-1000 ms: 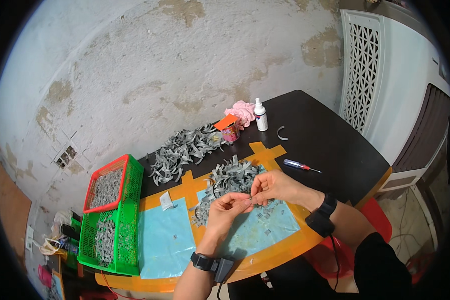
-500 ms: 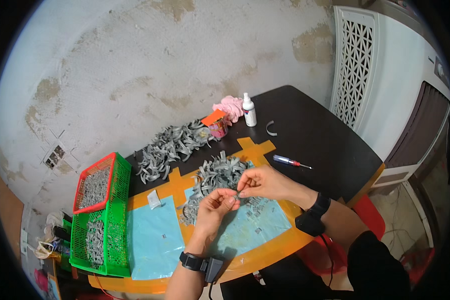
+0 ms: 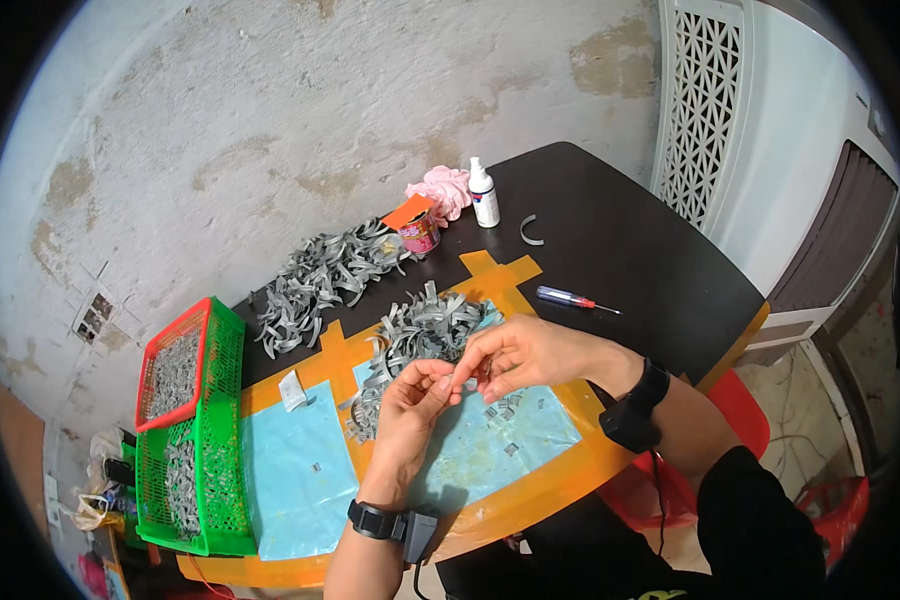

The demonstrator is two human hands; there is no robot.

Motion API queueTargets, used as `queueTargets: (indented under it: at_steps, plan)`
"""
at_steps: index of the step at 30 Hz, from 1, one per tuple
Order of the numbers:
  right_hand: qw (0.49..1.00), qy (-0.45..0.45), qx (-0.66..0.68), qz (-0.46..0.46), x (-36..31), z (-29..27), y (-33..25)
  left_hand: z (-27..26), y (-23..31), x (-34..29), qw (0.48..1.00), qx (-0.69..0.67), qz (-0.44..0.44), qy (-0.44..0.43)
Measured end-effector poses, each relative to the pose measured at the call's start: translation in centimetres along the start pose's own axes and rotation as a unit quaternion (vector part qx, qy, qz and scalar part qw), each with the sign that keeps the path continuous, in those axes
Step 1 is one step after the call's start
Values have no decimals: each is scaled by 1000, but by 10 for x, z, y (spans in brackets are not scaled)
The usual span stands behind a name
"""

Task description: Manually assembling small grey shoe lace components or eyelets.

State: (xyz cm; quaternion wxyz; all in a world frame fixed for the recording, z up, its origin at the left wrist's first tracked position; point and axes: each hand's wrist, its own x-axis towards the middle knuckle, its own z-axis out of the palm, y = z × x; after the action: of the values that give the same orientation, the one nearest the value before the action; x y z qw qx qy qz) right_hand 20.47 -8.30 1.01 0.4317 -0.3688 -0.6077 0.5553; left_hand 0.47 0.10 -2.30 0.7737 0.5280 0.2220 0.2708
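Although the right hand (image 3: 530, 360) was pinching just before, its thumb and forefinger now stand slightly apart, suggesting a loosened hold, while the left hand (image 3: 405, 408) is pinched together, any piece in either indiscernible, and a heap of grey strips (image 3: 428, 328) lies right of the green basket (image 3: 223, 495).

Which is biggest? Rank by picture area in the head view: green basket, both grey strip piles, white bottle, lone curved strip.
1. Green basket
2. Near strip pile, partly hidden by the hands, and far strip pile: too alike to rank
3. White bottle
4. Lone curved strip
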Motion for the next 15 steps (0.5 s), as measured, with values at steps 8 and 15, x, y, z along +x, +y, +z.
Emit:
queueTargets:
  at_steps: [8,15]
  plan:
    - [993,12,-50,-107,2,0,18,2,-1,-5,1000,18,-8,-18]
    - [996,77,-3,-51,2,1,23,8,2,-8,999,-25,-22,-9]
